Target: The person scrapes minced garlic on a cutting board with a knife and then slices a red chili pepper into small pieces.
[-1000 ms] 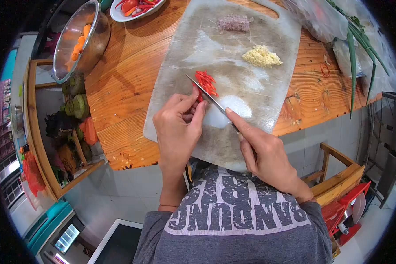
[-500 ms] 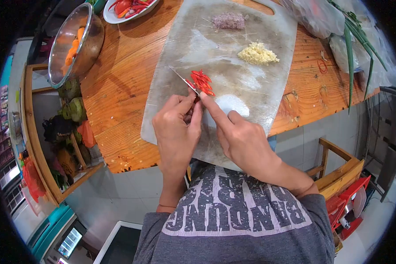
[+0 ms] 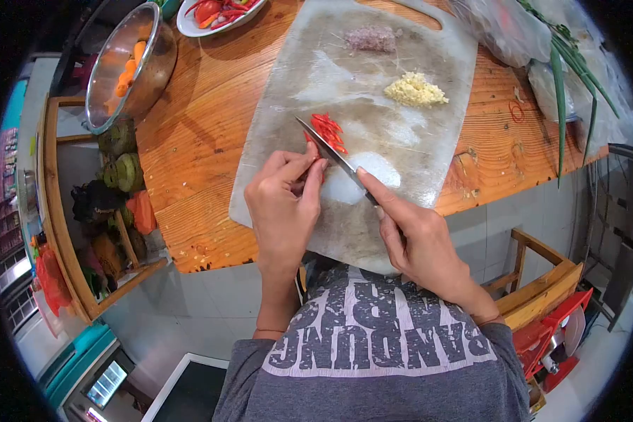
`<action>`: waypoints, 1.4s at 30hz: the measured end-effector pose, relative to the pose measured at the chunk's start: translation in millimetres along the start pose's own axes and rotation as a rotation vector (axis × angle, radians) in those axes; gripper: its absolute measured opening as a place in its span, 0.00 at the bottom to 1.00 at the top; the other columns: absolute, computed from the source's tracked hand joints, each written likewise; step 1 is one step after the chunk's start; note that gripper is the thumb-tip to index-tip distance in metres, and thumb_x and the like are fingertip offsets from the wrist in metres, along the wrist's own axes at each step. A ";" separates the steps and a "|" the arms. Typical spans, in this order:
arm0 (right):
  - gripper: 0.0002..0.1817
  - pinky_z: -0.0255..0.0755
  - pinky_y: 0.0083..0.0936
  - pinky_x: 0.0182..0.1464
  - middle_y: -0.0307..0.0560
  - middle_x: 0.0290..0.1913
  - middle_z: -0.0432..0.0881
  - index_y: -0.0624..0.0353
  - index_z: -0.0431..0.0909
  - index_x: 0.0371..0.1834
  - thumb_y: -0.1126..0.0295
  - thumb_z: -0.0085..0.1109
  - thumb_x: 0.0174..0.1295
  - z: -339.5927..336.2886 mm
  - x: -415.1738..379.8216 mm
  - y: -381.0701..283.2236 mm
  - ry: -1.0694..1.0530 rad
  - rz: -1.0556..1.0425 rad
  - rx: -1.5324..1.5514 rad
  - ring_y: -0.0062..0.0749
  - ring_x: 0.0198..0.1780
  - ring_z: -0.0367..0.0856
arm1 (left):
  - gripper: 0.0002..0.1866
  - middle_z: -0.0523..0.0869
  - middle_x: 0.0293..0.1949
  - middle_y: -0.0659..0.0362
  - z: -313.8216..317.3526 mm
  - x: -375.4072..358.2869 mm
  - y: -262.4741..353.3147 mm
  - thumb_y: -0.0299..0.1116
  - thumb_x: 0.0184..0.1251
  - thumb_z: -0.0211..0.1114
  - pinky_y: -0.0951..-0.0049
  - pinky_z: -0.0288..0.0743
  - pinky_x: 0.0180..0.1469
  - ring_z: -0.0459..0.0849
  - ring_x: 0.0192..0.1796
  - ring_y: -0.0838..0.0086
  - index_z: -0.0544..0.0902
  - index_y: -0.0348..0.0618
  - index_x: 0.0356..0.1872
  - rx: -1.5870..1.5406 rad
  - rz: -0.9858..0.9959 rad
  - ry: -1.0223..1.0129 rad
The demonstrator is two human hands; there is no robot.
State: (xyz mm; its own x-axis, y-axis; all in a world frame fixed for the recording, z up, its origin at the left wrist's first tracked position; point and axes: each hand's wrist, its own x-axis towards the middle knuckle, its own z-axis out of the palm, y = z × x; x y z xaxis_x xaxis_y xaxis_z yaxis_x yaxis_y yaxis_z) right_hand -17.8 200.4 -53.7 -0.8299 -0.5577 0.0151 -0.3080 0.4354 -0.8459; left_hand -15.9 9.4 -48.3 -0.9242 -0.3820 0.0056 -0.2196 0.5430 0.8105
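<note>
A knife point(image 3: 337, 159) is in my right hand point(image 3: 420, 239), which is closed round its handle with the index finger along the top. Its blade points up and left, beside the fingertips of my left hand point(image 3: 283, 200). Those fingers pinch a red chili point(image 3: 315, 163), mostly hidden by them. Just past the blade lies a small heap of sliced red chili point(image 3: 326, 131) on the worn white cutting board point(image 3: 274, 141). Farther up the board sit a pile of minced pale-yellow garlic point(image 3: 416, 90) and a pile of finely chopped purplish stuff point(image 3: 370, 39).
At the left of the wooden table point(image 3: 197, 148) stands a metal bowl point(image 3: 163, 67) with orange pieces in it. A white plate point(image 3: 187, 27) of red chilies and tomato is behind. Plastic bags point(image 3: 503, 32) and green onions point(image 3: 560, 105) lie at right, near a red rubber band point(image 3: 515, 111).
My right hand has drawn the knife back toward the lower right, so more of its blade shows. My left hand stays nearly in place, still pinching the chili.
</note>
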 end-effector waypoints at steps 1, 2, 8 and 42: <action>0.37 0.79 0.44 0.32 0.53 0.29 0.77 0.48 0.62 0.80 0.79 0.56 0.65 1.2 -0.1 0.4 0.010 -0.008 0.002 0.51 0.27 0.81 | 0.10 0.89 0.34 0.57 -0.1 -1.2 -0.5 0.23 0.64 0.73 0.80 0.77 0.35 0.86 0.32 0.80 0.90 0.34 0.45 -0.003 -0.010 -0.001; 0.37 0.79 0.44 0.32 0.53 0.29 0.77 0.48 0.62 0.80 0.79 0.56 0.65 1.4 0.4 -0.5 -0.003 -0.004 -0.022 0.51 0.27 0.81 | 0.10 0.89 0.34 0.57 -0.3 -1.4 -1.0 0.23 0.64 0.72 0.80 0.77 0.35 0.85 0.32 0.80 0.90 0.34 0.45 -0.010 -0.020 -0.002; 0.39 0.79 0.44 0.31 0.52 0.31 0.77 0.47 0.61 0.80 0.78 0.58 0.64 3.4 0.5 -3.7 -0.029 0.010 -0.070 0.51 0.26 0.81 | 0.09 0.88 0.34 0.55 -0.3 -1.3 -1.3 0.22 0.65 0.71 0.77 0.79 0.34 0.87 0.31 0.77 0.90 0.34 0.45 -0.027 -0.037 -0.017; 0.39 0.78 0.46 0.33 0.55 0.31 0.78 0.48 0.59 0.81 0.78 0.56 0.64 4.5 2.8 -5.4 -0.048 0.029 -0.055 0.53 0.28 0.82 | 0.07 0.88 0.32 0.57 2.0 -2.5 -0.9 0.23 0.64 0.73 0.80 0.76 0.32 0.84 0.30 0.82 0.91 0.33 0.41 -0.045 -0.015 0.010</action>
State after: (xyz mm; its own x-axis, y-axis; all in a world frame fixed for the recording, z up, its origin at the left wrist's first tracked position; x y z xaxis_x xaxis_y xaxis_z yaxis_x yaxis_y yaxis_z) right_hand -16.4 193.4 -51.5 -0.8161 -0.5768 -0.0358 -0.3101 0.4892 -0.8152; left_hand -14.1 11.4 -50.2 -0.9176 -0.3976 -0.0015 -0.2194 0.5031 0.8359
